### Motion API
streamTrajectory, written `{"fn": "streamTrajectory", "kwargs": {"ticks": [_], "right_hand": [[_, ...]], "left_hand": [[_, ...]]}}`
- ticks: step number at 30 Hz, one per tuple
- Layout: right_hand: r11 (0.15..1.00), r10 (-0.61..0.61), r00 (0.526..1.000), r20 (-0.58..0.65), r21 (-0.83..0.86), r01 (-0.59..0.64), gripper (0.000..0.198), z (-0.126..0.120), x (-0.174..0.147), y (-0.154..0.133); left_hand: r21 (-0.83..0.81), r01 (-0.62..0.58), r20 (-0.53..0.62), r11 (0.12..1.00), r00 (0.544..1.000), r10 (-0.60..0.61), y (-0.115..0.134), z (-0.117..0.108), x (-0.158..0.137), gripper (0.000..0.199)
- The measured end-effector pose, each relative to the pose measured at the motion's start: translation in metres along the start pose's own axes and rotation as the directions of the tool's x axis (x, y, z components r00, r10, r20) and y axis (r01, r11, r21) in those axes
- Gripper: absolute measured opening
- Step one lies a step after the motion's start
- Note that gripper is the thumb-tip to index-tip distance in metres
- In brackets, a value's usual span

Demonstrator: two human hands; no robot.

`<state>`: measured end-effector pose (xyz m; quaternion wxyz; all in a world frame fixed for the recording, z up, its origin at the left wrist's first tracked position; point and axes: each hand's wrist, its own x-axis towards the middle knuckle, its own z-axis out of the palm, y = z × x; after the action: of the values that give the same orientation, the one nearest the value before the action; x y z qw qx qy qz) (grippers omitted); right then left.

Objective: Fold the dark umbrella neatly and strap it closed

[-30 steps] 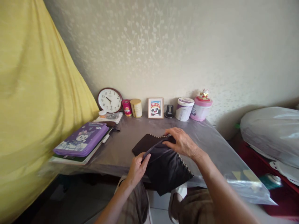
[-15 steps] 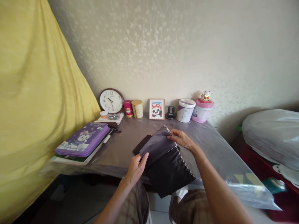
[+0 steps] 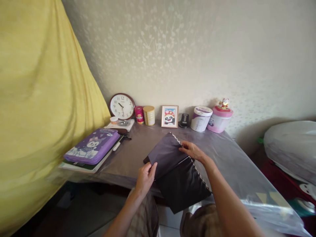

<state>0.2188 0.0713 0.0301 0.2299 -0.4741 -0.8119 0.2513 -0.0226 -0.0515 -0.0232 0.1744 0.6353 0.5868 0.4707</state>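
Observation:
A piece of black cloth [image 3: 184,187] with a checkered trim along its right edge is stretched between my hands, over the front edge of the table. Its upper part looks greyer, and a thin light line runs between that part and the darker lower part, which hangs past the table edge. My left hand [image 3: 146,176] pinches the left side of the cloth, thumb on top. At the trimmed right edge, my right hand [image 3: 193,151] grips it between thumb and fingers. The undersides of the cloth and some fingertips are hidden.
A plastic-covered table [image 3: 222,164] stands against the wall. Along its back are a clock [image 3: 122,106], cans, a framed panda picture [image 3: 169,117] and two tubs [image 3: 201,120]. A purple case [image 3: 92,146] lies on books at left, beside a yellow curtain [image 3: 37,98].
The upper part of the cloth is spread flatter, and the dark piece behind it at left is now mostly covered. Both hands keep their hold. The view has shifted slightly left.

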Motion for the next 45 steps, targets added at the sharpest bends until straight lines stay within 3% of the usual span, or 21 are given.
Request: {"fn": "streamTrajectory", "kwargs": {"ticks": [4, 9, 14, 22, 24, 27, 30, 32, 36, 40, 42, 45], "right_hand": [[0.995, -0.018, 0.998, -0.057, -0.103, 0.012, 0.016, 0.007, 0.006, -0.002], [0.967, 0.040, 0.996, -0.078, -0.248, -0.058, 0.013, 0.017, 0.011, -0.008], [0.914, 0.076, 0.990, -0.115, -0.389, -0.115, 0.014, 0.027, 0.015, -0.012], [0.844, 0.062, 0.992, -0.112, -0.525, -0.112, 0.013, 0.037, 0.020, -0.022], [0.835, 0.075, 0.992, -0.106, -0.536, -0.120, 0.013, 0.040, 0.021, -0.023], [0.823, 0.096, 0.990, -0.105, -0.551, -0.138, 0.013, 0.044, 0.024, -0.022], [0.814, 0.113, 0.987, -0.115, -0.560, -0.158, 0.014, 0.048, 0.027, -0.022], [0.809, 0.116, 0.985, -0.129, -0.563, -0.169, 0.014, 0.049, 0.028, -0.024], [0.818, 0.064, 0.989, -0.135, -0.561, -0.129, 0.023, 0.052, 0.027, -0.034], [0.847, -0.037, 0.997, 0.061, -0.528, 0.064, 0.023, 0.051, 0.023, -0.042], [0.847, -0.022, 0.996, 0.091, -0.528, 0.067, 0.027, 0.047, 0.020, -0.040], [0.861, -0.014, 0.999, 0.031, -0.507, 0.028, 0.028, 0.031, 0.012, -0.035]], "left_hand": [[0.055, 0.008, -0.050, 0.998, 0.999, -0.006, -0.004, -0.001, 0.005, 0.036], [0.172, 0.012, -0.089, 0.985, 0.996, 0.003, -0.012, 0.001, 0.008, 0.035], [0.334, 0.132, -0.076, 0.933, 0.991, -0.113, -0.015, 0.003, 0.009, 0.035], [0.353, 0.261, -0.002, 0.898, 0.960, -0.279, -0.017, 0.001, 0.012, 0.014], [0.370, 0.218, -0.055, 0.903, 0.976, -0.213, -0.019, 0.001, 0.012, 0.029], [0.438, -0.009, -0.076, 0.899, 0.996, 0.048, -0.017, 0.000, 0.008, 0.034], [0.439, -0.267, 0.039, 0.858, 0.960, 0.279, -0.010, 0.001, 0.003, 0.031], [0.411, -0.392, 0.138, 0.823, 0.919, 0.369, -0.005, 0.004, -0.002, 0.031], [0.426, -0.434, 0.237, 0.794, 0.900, 0.365, -0.001, 0.011, -0.009, 0.032], [0.452, -0.383, 0.242, 0.805, 0.922, 0.302, -0.004, 0.014, -0.009, 0.033], [0.445, -0.363, 0.239, 0.818, 0.929, 0.282, -0.005, 0.014, -0.008, 0.033], [0.435, -0.335, 0.240, 0.836, 0.938, 0.251, -0.006, 0.011, -0.007, 0.034]]}}
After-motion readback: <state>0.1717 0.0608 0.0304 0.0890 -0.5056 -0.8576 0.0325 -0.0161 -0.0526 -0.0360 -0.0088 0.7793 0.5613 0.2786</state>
